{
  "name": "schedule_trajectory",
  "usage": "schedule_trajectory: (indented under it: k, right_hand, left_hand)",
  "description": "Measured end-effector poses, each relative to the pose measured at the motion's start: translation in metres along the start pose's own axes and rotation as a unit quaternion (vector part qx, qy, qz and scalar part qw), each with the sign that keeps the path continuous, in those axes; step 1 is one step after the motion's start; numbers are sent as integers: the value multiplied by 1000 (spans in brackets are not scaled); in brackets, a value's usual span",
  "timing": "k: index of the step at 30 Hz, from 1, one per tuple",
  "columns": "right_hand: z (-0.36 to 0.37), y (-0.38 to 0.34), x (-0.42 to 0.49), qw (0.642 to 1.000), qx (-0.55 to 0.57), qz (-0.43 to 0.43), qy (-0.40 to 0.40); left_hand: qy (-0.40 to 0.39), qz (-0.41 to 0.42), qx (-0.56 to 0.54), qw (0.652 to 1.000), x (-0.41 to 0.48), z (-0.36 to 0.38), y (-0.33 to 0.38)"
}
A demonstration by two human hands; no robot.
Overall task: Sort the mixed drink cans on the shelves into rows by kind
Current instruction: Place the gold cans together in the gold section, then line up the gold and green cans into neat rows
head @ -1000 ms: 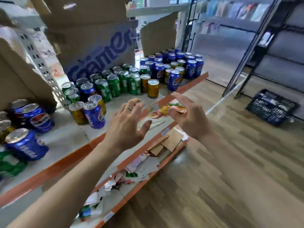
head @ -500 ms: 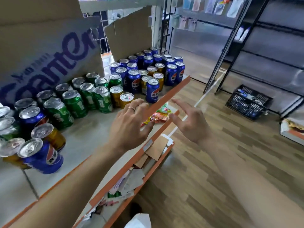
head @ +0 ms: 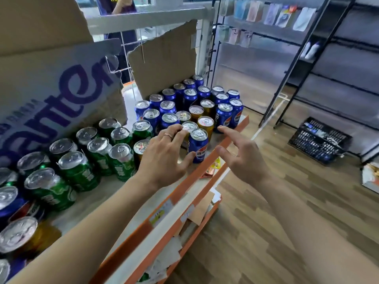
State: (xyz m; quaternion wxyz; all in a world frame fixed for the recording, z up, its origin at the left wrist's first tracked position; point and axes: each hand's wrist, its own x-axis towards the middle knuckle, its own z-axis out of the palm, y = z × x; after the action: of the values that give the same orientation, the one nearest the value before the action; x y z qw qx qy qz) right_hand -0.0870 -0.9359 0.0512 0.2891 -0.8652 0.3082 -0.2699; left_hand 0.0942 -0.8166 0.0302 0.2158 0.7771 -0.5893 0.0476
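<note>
The can that matters now is the blue Pepsi can (head: 198, 146). It stands upright, with its long axis vertical, alone at the front lip of the upper shelf (head: 229, 138). It is in front of the gold cans (head: 205, 124) and separated from the block of other blue Pepsi cans (head: 223, 115) further right and back.

The left hand (head: 164, 156) is clearly the nearer one. It comes from the can's left side with fingers spread and gripping nothing. Its fingertips (head: 180, 131) lie over the lid of a can just behind the Pepsi can, and its thumb is at the lower part of the Pepsi can's wall. Whether the thumb really touches it, I cannot tell because of the blur.

The right hand (head: 244, 160) is also empty, with straight fingers. It hovers outside the shelf lip, to the right of the can and apart from it.

The green cans (head: 121, 160) stand together to the left. I judge the left hand needs only to close sideways around the can's wall.
</note>
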Motion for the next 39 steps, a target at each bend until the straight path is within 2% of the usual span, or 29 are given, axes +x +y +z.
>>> schedule_trajectory:
  k: [4, 10, 15, 21, 25, 30, 34, 39]
  right_hand:
    - [2, 18, 29, 1000, 19, 5, -2]
    - [7, 54, 86, 997, 28, -19, -66]
    - [15, 85, 143, 989, -32, -54, -137]
    - [28, 106, 189, 947, -118, -51, -293]
    - [41, 118, 203, 932, -156, -86, -315]
    - [40, 121, 216, 913, -200, -96, -343]
    - [39, 122, 221, 906, -203, -125, -349]
    - [27, 114, 224, 906, -190, -159, -344]
  left_hand:
    - [5, -18, 5, 1000, 24, 12, -7]
    - [3, -30, 53, 998, 58, 35, -20]
    - [-69, -42, 132, 988, 96, 48, -27]
    - [-171, -52, 182, 967, 128, 68, -32]
    - [-191, -60, 231, 952, 134, 73, -28]
    - [-211, -14, 295, 932, 145, 70, -21]
    - [-228, 5, 292, 929, 150, 65, -23]
    - [-210, 19, 245, 946, 154, 66, -33]
